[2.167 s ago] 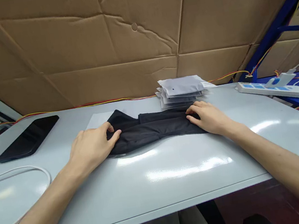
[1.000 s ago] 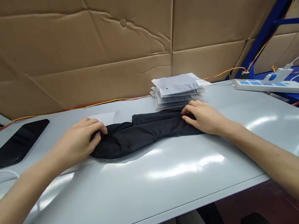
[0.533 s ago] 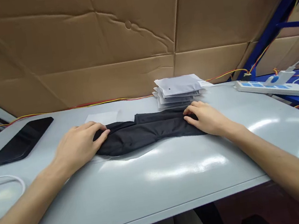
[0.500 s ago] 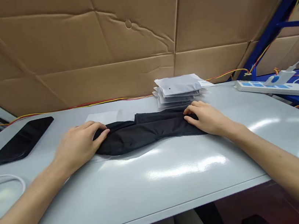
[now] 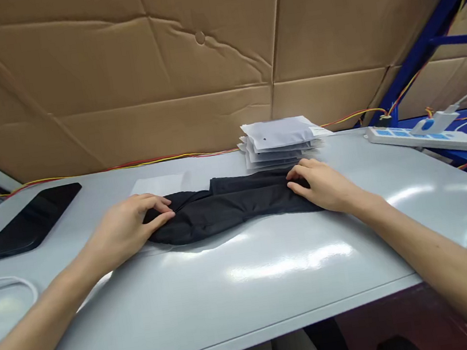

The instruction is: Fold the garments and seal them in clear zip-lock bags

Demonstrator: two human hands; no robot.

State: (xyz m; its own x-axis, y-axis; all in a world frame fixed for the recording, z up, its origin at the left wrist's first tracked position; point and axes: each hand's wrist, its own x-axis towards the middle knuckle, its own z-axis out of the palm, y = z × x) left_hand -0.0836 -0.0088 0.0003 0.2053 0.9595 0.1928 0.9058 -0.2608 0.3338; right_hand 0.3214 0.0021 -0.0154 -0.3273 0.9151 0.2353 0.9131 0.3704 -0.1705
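Observation:
A folded black cloth garment point(image 5: 229, 207) lies lengthwise across the table, its exact kind hidden by the folding. My left hand point(image 5: 138, 220) grips its left end, thumb in front and fingers curled over the top. At the other end, my right hand point(image 5: 319, 183) pinches the fabric between thumb and curled fingers. A flat white packet point(image 5: 159, 184) lies partly behind the garment near my left hand. Just behind the garment's right half sits a stack of white plastic packets point(image 5: 280, 139).
A black tablet or phone point(image 5: 29, 221) lies at the table's left, with a white cable point(image 5: 17, 279) in front of it. A power strip point(image 5: 421, 137) with a plugged-in charger is at the right. A cardboard sheet point(image 5: 208, 57) stands behind the grey table point(image 5: 251, 300).
The fingers of my left hand have shifted slightly on the garment's left end. My right hand and the garment look nearly the same.

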